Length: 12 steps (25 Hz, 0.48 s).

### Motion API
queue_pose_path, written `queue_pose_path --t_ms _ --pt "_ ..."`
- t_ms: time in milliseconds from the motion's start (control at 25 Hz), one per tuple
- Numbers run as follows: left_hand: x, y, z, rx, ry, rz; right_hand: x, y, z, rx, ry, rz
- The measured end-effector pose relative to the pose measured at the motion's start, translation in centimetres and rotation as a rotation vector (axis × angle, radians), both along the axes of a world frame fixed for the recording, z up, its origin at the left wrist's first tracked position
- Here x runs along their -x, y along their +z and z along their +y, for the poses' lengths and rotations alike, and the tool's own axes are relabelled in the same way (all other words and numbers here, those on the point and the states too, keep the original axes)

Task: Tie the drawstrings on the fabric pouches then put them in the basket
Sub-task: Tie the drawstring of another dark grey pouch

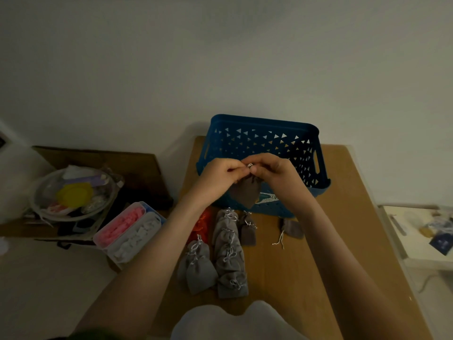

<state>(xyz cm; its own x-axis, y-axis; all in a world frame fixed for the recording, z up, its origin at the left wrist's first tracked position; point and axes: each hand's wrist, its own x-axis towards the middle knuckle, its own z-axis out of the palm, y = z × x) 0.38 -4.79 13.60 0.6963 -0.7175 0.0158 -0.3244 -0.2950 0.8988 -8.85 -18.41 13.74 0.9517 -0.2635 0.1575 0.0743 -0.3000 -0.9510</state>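
A brown fabric pouch (244, 193) hangs in the air in front of the blue plastic basket (263, 133). My left hand (220, 174) and my right hand (272, 170) meet above it, and each pinches its white drawstring (250, 165) at the pouch's mouth. Several grey pouches (229, 251) lie in rows on the wooden table (306, 266) below my hands. One dark brown pouch (247, 229) lies beside them. Another pouch (291, 229) with loose strings lies to the right.
An orange fabric item (202, 223) lies left of the grey pouches. A clear box (127, 231) with pink and white contents sits off the table's left edge, near a glass bowl (73, 195) of odds and ends. A low white shelf (421, 236) stands at right.
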Motion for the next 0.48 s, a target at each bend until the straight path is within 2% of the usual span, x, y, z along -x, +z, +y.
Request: queue_pose_path --t_ms 120,280,480 --pt "-0.4 0.0 0.4 0.002 -0.026 0.127 -0.1 0.0 0.1 -0.047 0.024 -0.013" --pt "0.0 0.2 0.4 0.148 0.007 0.391 -0.5 -0.6 0.7 -0.192 -0.055 -0.024" --pt "0.8 0.1 0.1 0.256 0.047 0.36 -0.7 -1.4 1.1 -0.335 -0.102 -0.13"
